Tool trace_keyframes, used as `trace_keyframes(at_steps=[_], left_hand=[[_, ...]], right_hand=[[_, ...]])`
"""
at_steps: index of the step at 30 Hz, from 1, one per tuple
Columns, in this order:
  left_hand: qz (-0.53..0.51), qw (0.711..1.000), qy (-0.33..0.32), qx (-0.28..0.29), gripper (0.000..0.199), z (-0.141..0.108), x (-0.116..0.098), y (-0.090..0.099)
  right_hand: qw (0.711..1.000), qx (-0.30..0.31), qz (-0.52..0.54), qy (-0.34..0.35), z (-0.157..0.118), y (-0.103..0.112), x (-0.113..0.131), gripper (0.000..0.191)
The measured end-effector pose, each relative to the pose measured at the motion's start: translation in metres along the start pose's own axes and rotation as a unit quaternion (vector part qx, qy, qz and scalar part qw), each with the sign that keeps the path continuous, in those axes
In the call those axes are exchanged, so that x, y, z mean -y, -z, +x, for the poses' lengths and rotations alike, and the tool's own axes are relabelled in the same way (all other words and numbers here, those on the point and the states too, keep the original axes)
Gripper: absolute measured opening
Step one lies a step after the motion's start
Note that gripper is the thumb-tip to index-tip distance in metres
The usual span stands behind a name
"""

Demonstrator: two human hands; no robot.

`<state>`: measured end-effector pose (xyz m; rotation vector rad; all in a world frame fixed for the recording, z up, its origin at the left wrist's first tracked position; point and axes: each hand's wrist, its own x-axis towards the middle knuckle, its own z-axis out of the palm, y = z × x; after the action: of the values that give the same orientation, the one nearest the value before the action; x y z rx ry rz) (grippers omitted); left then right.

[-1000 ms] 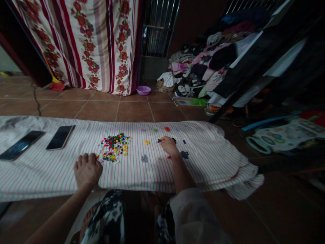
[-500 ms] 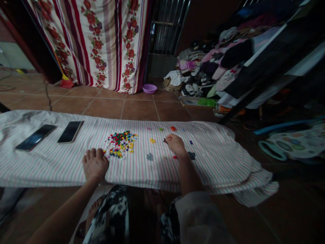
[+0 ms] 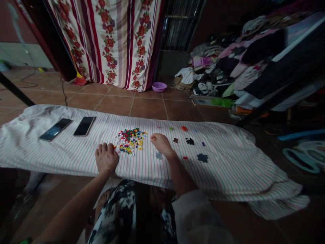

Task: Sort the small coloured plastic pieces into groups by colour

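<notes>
In the head view, a desk [image 3: 225,178] draped in striped cloth runs across the middle, and a mixed heap of small coloured pieces [image 3: 132,139] lies on it between the two hands. The left hand [image 3: 106,158] rests palm down on the cloth, open with its fingers extended, just beside the heap's near left edge. The right hand [image 3: 161,144] is to the right of the heap with its fingers bent inward; whether they are closed on a piece cannot be told. Near its wrist are a light grey cluster [image 3: 158,155] and a brown cluster [image 3: 175,140]. Farther right lie a black cluster [image 3: 190,141], a dark grey cluster [image 3: 202,158], a red piece [image 3: 185,158] and purple pieces [image 3: 203,144]. Along the far side sit small pink, green, orange and light blue groups. Two phones [image 3: 84,126] lie left of the heap. Beyond the desk, a purple basin [image 3: 159,87] stands on the tiled floor, between a flowered curtain [image 3: 109,40] and heaped clothes [image 3: 228,64].
</notes>
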<state>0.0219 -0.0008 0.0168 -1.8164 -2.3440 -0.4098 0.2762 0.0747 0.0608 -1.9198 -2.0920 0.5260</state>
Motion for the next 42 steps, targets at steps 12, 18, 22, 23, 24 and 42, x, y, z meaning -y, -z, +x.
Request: trace_keyframes(at_steps=[12,18,22,23,24,42], left_hand=[[0.006,1.0,0.0,0.002,0.036,-0.001,-0.001,0.002],[-0.002,1.0,-0.006,0.001,0.035,-0.001,-0.002,0.004],[0.003,1.0,-0.003,-0.005,0.035,-0.001,-0.001,0.001],[0.003,1.0,-0.003,-0.005,0.035,-0.001,0.0,0.0],[0.003,1.0,-0.002,-0.005,0.036,-0.001,0.0,0.0],[0.006,1.0,-0.006,-0.024,0.036,-0.002,0.001,-0.005]], right_hand=[[0.995,0.077,-0.005,0.071,-0.007,-0.016,0.056,0.028],[0.992,0.084,0.003,0.089,-0.006,-0.025,0.071,0.031],[0.992,0.087,0.01,0.09,-0.002,-0.028,0.074,0.034],[0.992,0.086,0.013,0.092,0.0,-0.029,0.074,0.035],[0.992,0.085,0.014,0.095,0.001,-0.03,0.074,0.035],[0.97,0.102,-0.052,0.216,0.002,-0.048,0.093,0.032]])
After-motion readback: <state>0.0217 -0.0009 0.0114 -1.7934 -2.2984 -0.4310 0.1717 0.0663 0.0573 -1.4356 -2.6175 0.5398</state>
